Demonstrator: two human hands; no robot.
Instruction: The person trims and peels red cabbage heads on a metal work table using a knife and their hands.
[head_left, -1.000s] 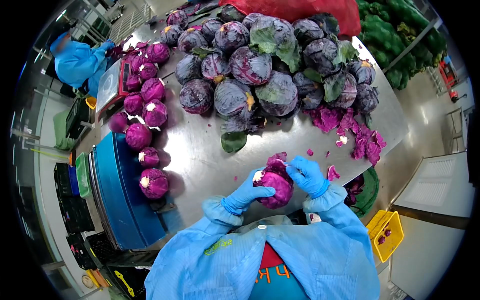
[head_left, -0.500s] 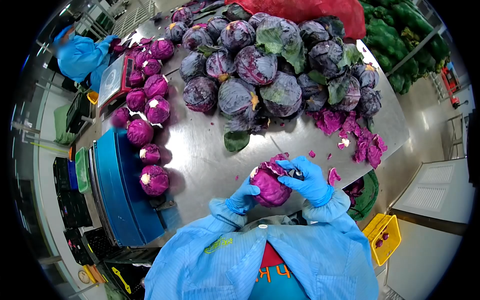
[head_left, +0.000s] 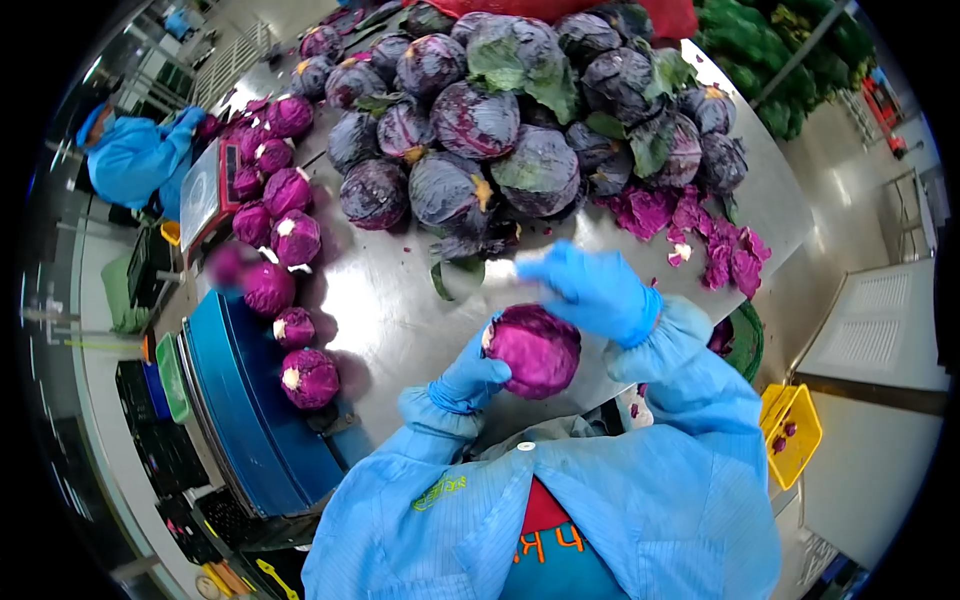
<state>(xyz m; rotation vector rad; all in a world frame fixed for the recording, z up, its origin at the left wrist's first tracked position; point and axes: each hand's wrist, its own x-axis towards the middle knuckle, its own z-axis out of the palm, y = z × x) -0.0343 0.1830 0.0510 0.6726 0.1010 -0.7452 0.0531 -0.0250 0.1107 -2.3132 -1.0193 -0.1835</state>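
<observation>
Up from the red cabbage point(head_left: 538, 355) swung my right hand point(head_left: 592, 290), its grip too blurred to judge; my half-curled left hand point(head_left: 472, 370) held the cabbage's stem side.

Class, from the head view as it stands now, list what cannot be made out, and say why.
All in the head view:
- Right hand: blurred at its front end, so whether it grips anything cannot be told.
- Held cabbage: underside turned from the camera; the left hand covers part of one side.
- Dark cabbage pile: cabbages in front hide those behind.
- Red material: cut off by the top edge.
</observation>
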